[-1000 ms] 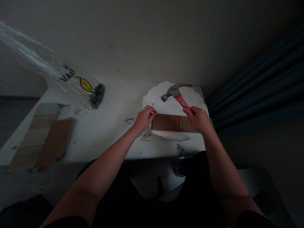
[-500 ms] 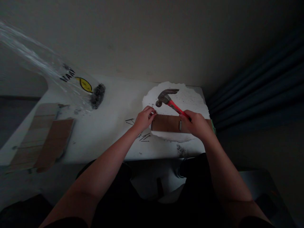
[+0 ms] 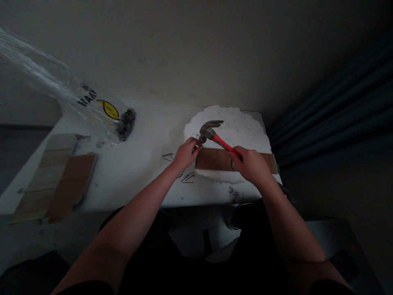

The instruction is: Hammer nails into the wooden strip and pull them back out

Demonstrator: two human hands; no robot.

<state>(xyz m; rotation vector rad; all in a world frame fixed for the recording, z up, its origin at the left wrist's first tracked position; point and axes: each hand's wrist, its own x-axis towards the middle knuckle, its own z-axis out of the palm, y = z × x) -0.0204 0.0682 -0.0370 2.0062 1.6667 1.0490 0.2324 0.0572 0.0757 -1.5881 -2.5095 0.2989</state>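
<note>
My right hand [image 3: 250, 166] is closed round the red handle of a claw hammer [image 3: 211, 134]. The hammer's grey head hangs just above the left end of a brown wooden board [image 3: 215, 159]. That board lies on a round white foam slab [image 3: 236, 127]. My left hand [image 3: 186, 152] pinches at the board's left corner, right under the hammer head; what its fingertips hold is too small to name, perhaps a nail. Several loose nails [image 3: 186, 177] lie on the white table [image 3: 147, 135] beside my left wrist.
A clear plastic bag [image 3: 101, 112] with a yellow label and a dark clump of nails lies at the back left. Wooden boards [image 3: 58, 180] are stacked at the table's left end. A wall stands behind, and a dark curtain [image 3: 334, 110] hangs on the right.
The hammer has swung down and to the left, from above the foam slab to just over my left fingertips. My right hand shifted slightly left. My left hand has stayed put.
</note>
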